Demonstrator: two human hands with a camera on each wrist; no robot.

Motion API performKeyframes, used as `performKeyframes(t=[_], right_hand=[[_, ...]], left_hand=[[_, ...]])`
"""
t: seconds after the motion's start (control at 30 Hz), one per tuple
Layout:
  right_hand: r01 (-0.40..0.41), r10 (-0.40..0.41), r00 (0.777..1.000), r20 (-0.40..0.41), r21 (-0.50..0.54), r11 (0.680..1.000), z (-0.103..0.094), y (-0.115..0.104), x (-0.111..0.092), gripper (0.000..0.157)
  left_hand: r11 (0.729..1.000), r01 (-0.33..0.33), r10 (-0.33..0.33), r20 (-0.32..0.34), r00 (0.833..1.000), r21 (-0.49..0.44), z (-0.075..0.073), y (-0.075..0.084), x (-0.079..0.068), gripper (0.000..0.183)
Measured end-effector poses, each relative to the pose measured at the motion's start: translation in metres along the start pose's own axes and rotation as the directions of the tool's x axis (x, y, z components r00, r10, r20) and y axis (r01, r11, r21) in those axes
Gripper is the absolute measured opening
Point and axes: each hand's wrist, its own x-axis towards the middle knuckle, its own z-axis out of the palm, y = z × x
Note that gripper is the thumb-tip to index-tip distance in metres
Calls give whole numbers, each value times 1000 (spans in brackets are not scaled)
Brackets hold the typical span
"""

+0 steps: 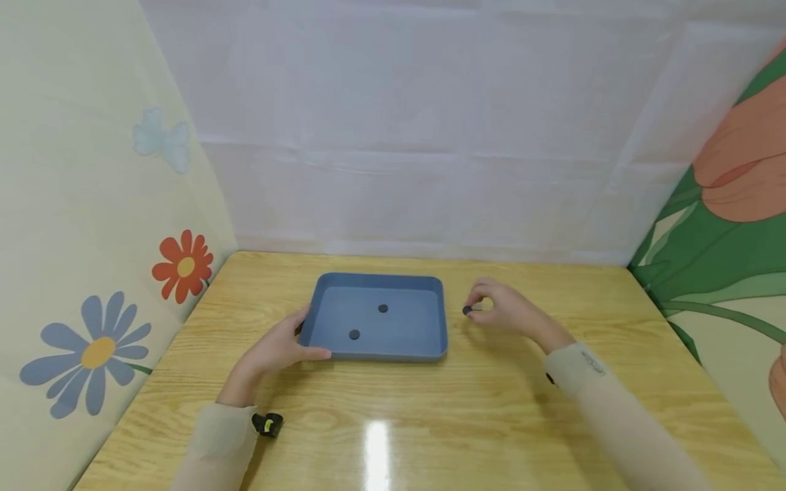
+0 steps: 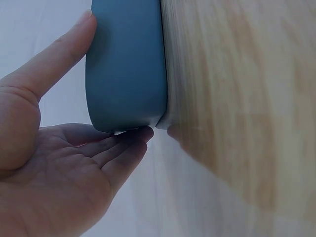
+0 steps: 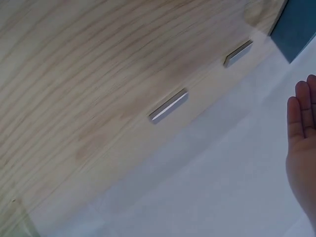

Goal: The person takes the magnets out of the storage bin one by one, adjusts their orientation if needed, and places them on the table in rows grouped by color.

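No text is legible; the right sleeve mark (image 1: 593, 363) is unreadable.

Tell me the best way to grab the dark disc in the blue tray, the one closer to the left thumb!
I'd pinch the dark disc by opposite sides of its round edge, coming straight down from above. It lies flat and looks thin, and the blue tray has raised walls that would probably block a low sideways reach.

Head view forward-down, wrist views nearer (tray (image 1: 405, 331) in all)
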Motion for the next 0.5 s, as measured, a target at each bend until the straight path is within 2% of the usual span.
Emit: performKeyframes(t=[0.3,0.5], right_hand=[[10,-12,998,-62,-45,999,-14,11,-14,11],[28,-30,998,-61,-35,999,-12,18,-16,10]], left_hand=[[1000,-16,16,2,1000,-1,-1,1,-2,118],[999,-30,30,7,1000,16,0,3,-1,118]])
